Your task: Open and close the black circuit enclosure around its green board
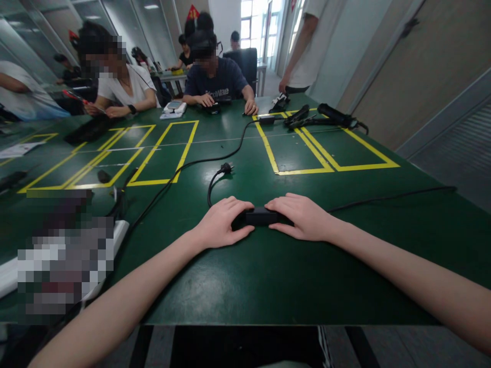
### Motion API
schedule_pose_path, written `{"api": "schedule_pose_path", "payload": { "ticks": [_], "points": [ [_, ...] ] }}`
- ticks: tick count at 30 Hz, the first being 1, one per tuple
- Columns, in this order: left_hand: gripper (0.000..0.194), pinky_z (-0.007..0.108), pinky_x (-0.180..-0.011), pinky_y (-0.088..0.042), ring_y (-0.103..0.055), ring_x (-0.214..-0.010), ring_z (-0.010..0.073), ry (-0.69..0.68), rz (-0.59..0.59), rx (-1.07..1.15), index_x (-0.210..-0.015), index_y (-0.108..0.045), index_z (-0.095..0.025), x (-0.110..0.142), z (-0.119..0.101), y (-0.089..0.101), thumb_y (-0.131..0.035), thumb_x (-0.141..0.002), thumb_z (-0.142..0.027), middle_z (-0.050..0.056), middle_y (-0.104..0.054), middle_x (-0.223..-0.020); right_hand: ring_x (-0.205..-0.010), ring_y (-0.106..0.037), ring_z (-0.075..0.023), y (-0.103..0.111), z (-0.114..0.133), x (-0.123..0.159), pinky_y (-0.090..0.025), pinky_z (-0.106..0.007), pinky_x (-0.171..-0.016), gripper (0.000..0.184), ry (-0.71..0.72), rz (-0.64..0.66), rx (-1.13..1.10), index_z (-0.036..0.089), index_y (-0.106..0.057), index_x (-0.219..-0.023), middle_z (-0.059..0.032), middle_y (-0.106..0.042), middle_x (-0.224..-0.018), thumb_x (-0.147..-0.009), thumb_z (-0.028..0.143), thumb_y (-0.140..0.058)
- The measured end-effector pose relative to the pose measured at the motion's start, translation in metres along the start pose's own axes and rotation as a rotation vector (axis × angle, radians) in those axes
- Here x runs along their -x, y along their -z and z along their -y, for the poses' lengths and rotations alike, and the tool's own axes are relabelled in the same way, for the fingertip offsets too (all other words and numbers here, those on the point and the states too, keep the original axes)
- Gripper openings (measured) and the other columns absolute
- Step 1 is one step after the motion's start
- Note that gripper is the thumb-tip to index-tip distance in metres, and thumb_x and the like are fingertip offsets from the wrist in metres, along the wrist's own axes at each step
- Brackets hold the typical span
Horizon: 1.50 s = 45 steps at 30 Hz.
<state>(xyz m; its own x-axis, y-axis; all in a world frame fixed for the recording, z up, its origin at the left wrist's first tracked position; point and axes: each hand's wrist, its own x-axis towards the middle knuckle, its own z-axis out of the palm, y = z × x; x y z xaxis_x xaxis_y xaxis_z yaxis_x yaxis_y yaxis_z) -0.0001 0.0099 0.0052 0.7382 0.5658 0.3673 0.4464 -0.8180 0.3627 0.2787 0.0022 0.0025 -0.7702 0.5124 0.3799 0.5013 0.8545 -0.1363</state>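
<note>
A black power adapter brick (261,216) lies on the green table (268,276) in front of me. My left hand (222,222) curls over its left end with fingers closed around it. My right hand (303,215) covers its right end, fingers wrapped on it. A black cord runs from the brick's right side toward the table's right edge (391,197). Another black cable with a plug (227,167) loops just behind my hands.
Yellow tape rectangles (330,153) mark the table. A white power strip (118,230) lies at the left. More black adapters and cables (318,116) sit at the far right. Several people sit or stand at the far side.
</note>
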Motion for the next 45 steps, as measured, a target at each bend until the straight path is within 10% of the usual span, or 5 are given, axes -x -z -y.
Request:
{"api": "schedule_pose_path", "payload": {
  "ticks": [22,35,45],
  "points": [
    [0.049,0.039,-0.086,-0.054,-0.069,-0.096,0.0252,-0.086,-0.033,-0.052,-0.131,-0.064,-0.015,0.001,-0.004,0.0,-0.053,-0.105,-0.055,0.013,-0.075,-0.109,-0.081,-0.071,-0.0193,0.006,0.005,0.001,-0.054,-0.032,-0.072,0.031,0.189,-0.198,0.184,0.013,-0.069,-0.123,-0.0128,-0.08,-0.107,-0.108,0.031,-0.05],
    [0.04,0.025,-0.059,-0.043,-0.059,-0.063,0.0135,0.284,0.12,0.369,-0.102,-0.07,-0.016,-0.001,-0.016,0.006,-0.061,-0.1,-0.055,-0.002,-0.066,-0.074,-0.078,-0.072,-0.0137,0.009,0.005,0.01,-0.055,-0.027,-0.07,0.04,0.201,-0.13,0.36,0.029,-0.067,-0.135,-0.0073,-0.077,-0.124,-0.106,0.016,-0.043],
    [0.042,0.033,-0.075,-0.048,-0.068,-0.075,0.0201,-0.047,-0.058,-0.133,-0.1,-0.066,-0.018,0.003,-0.01,-0.001,-0.052,-0.105,-0.057,0.006,-0.072,-0.084,-0.075,-0.075,-0.0188,0.003,0.014,0.001,-0.052,-0.028,-0.063,0.034,0.009,-0.067,0.026,0.014,-0.064,-0.123,-0.0082,-0.079,-0.093,-0.108,0.04,-0.049]
  ]
}}
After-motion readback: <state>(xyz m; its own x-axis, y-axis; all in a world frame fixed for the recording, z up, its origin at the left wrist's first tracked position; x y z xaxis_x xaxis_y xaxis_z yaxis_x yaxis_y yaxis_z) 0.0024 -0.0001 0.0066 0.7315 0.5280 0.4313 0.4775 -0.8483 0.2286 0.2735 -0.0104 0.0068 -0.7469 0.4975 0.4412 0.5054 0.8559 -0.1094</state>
